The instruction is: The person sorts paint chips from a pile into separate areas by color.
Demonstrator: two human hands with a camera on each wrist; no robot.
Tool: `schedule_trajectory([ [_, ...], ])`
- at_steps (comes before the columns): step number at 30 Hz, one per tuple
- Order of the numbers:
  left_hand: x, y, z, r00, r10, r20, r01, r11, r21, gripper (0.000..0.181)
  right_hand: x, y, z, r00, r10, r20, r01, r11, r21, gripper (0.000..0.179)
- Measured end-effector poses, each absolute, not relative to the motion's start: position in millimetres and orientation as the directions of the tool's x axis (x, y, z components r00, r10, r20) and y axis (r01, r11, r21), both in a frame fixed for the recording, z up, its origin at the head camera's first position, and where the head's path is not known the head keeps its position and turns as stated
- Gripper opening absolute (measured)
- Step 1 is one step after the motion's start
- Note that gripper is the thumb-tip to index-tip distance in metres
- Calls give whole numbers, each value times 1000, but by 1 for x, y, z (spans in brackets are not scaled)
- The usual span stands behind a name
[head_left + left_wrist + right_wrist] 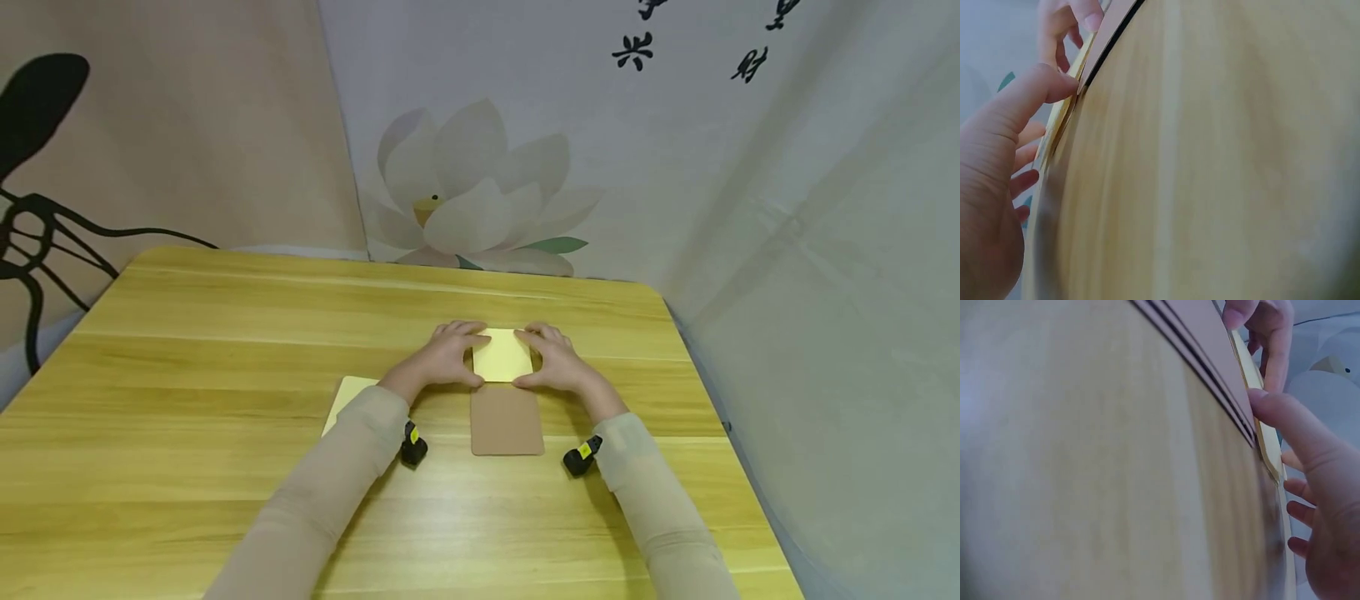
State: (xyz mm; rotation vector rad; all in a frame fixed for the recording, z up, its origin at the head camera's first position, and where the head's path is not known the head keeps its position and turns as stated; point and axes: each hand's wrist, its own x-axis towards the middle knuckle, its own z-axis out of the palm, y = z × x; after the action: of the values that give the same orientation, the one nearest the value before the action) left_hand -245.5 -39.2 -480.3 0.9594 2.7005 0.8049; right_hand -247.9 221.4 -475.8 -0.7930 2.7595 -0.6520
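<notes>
A pale yellow square paper pad lies flat near the far middle of the table, its layered edge showing in the right wrist view. My left hand holds its left side, with the thumb at the near corner and the fingers toward the far corner. On the opposite side, my right hand holds it the same way. Just below the pad, a brown square card with rounded corners lies near both thumbs. The right wrist view shows layered edges on the brown card.
Another pale yellow sheet lies to the left, partly covered by my left forearm. The wooden table ends at a curtain with a flower print. A black chair stands at the far left.
</notes>
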Motion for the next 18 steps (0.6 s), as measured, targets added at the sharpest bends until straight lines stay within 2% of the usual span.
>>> schedule_trajectory([
  [8, -249, -36, -481, -773, 635, -6, 533, 654, 537, 78, -250, 223, -476, -842, -526, -119, -420, 778, -467, 93],
  [18, -243, -41, -480, -783, 621, 26, 531, 646, 548, 77, -243, 222, -472, -856, -511, -77, -426, 782, -455, 94],
])
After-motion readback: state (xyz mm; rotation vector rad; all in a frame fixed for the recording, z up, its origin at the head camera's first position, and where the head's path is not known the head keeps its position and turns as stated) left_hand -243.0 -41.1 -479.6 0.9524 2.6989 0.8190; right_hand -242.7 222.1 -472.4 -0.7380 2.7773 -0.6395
